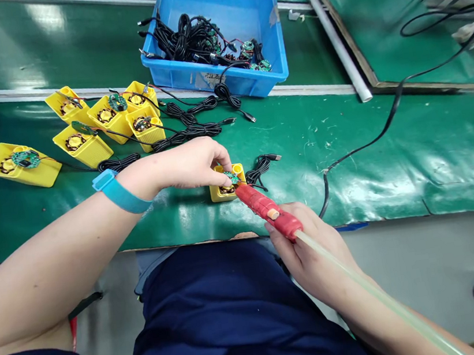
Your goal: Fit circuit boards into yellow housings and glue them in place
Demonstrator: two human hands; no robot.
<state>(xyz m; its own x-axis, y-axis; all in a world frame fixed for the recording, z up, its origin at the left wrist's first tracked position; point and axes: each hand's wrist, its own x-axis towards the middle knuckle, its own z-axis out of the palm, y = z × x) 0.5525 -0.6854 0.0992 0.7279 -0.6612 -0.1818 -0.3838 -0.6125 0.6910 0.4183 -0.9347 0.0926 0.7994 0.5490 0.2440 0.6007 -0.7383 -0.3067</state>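
Head view: left grip [195, 162] pinching board [232, 177] at cup [218, 195] nearside of bin [246, 81], right grip [311, 262] round gun [267, 205]; looks midway, six cups [95, 153] front-left of bin seemingly pending.

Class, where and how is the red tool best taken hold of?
The red tool is probably best gripped round its rear half, from the near right, where the right hand holds it: its nose points away, to the yellow housing by the left hand, and the pale rod trails back.
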